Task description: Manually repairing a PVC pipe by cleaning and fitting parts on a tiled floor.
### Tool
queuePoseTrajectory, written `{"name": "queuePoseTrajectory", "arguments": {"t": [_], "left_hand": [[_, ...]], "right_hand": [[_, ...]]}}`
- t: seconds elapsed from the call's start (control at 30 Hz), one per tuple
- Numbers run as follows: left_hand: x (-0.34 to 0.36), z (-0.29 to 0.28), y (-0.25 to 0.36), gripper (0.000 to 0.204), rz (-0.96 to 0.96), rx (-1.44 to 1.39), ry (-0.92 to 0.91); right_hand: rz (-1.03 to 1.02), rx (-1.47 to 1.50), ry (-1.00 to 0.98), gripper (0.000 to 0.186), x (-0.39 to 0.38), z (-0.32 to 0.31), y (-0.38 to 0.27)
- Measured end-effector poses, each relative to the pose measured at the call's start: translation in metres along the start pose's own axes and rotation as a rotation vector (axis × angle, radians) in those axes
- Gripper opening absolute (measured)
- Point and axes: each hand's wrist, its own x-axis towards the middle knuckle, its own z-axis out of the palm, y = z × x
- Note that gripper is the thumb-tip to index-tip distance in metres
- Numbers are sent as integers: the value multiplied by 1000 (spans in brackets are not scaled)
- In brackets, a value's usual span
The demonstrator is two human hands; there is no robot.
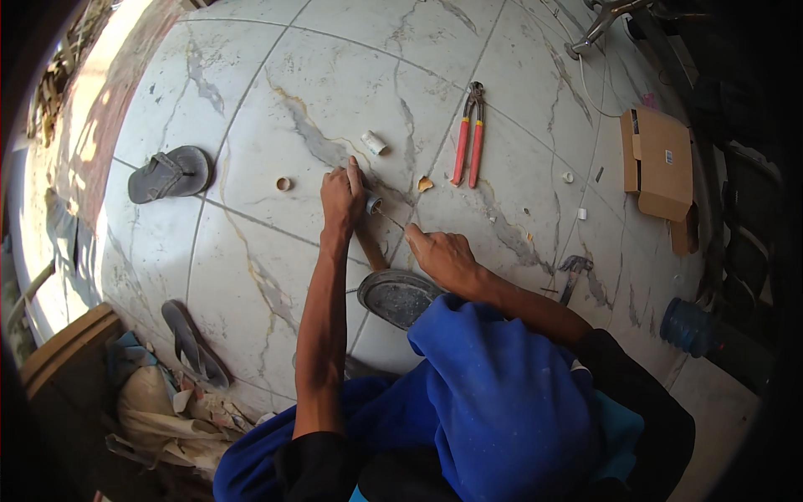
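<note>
Here, the left hand [341,198] grips one tube [373,202], which pokes out to the right of its fingers. The right hand [442,259], nearer and farther right, pinches one thin rod [393,221], its tip at the tube's open end. The left forearm reaches almost straight toward the far side, a digit extended; the right one slants leftward, its wrist low. One wooden stick [370,249] lies between the hands, its near end by one dark oval object [400,299]. Just beyond the left hand sits a second, whitish tube [374,143]; one cap [284,183] is left of it, one yellowish shard [425,183] right. Farther right are one pair of pincers [468,142], one hammer [574,273] and one box [662,163]; two flip-flops [170,175] lie left.
</note>
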Motion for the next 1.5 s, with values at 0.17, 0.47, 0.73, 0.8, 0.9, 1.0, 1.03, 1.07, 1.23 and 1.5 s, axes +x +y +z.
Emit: {"name": "queuePoseTrajectory", "arguments": {"t": [0.17,0.47,0.73,0.8,0.9,1.0,1.03,1.07,1.23,1.5], "left_hand": [[2,3,1,49,95,12,-57],[4,3,-3,44,133,41,-74],[2,1,-1,43,146,27,-105],[9,4,-7,43,123,59,-102],[8,-2,-8,45,131,84,-127],[-1,3,0,45,120,39,-113],[0,6,-5,45,133,58,-141],[5,4,-9,45,129,56,-136],[-3,4,-2,45,125,79,-96],[1,-2,-7,48,109,20,-113]], "right_hand": [[-11,-79,-11,17,16,7,0],[-79,-212,-22,18,17,14,-8],[-60,-182,-13,21,23,12,-12],[-24,-225,-27,20,24,13,-16],[-73,-211,6,18,40,11,-22],[27,-171,-97,15,16,8,-16],[23,-175,-99,15,23,8,-18],[-4,-175,-51,15,34,9,-21],[-14,-165,-82,13,23,4,-19],[-21,-175,-60,13,32,10,-19]]}}
